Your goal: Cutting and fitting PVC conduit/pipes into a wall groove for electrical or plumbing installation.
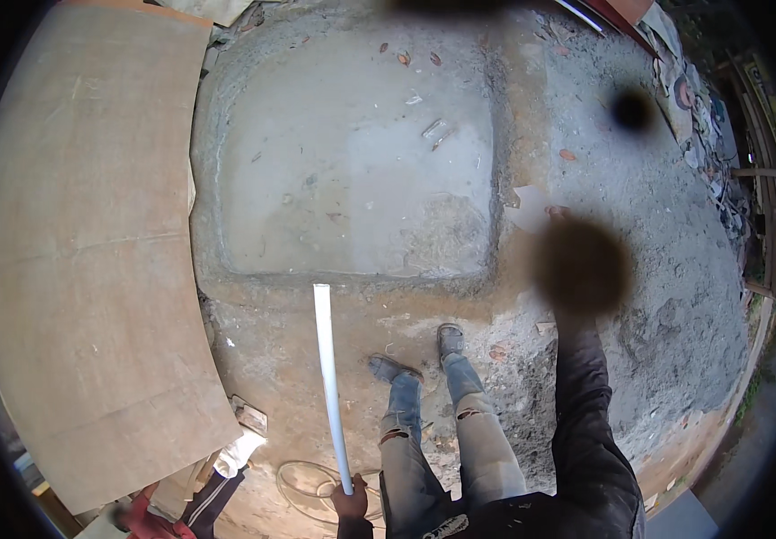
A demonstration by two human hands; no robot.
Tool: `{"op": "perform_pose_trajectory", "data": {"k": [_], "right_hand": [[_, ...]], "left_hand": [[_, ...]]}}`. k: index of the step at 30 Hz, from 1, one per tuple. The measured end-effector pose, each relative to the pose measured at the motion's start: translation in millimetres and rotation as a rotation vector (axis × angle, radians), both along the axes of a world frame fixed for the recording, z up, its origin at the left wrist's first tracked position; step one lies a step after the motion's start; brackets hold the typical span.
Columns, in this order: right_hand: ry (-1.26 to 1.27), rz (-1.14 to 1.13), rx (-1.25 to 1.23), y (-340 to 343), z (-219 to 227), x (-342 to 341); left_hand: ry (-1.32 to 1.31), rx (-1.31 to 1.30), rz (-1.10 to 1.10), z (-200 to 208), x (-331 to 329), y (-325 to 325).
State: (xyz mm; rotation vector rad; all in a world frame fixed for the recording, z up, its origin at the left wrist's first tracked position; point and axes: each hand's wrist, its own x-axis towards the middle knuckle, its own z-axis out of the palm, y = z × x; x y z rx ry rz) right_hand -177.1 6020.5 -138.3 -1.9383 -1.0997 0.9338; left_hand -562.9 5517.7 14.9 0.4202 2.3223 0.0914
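Note:
My left hand (pixel 350 499) is closed around the near end of a long white pipe (pixel 326 368). The pipe slants away from me, its far end close to the near rim of a shallow, squarish basin (pixel 352 278) of cloudy grey water. My right arm stretches forward on the right. A dark blurred spot hides most of my right hand (pixel 558 213), leaving only some fingertips visible. Those fingers appear to pinch the edge of a pale flat piece (pixel 528 210) with a notched left side, beside the basin's right rim.
A large plywood sheet (pixel 91 251) covers the left. A coiled hose (pixel 293 485) lies near my left hand. Red clothing (pixel 147 512) shows at lower left. Leaves and a clear plastic piece (pixel 438 132) lie in the basin. Rough grey ground and a debris heap (pixel 720 171) are rightward.

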Motion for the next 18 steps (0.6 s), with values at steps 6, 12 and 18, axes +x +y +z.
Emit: {"op": "perform_pose_trajectory", "data": {"k": [6, 12, 18], "right_hand": [[-0.345, 0.088, 0.029, -30, 63, -21], [0.066, 0.121, 0.065, -65, 124, -70], [0.925, 0.104, -0.098, -103, 231, -105]], "left_hand": [[0.018, 0.26, -0.122, 21, 4, 100], [-0.082, 0.428, -0.199, 67, 28, 229], [-0.036, 0.505, -0.356, 99, 46, 309]]}}
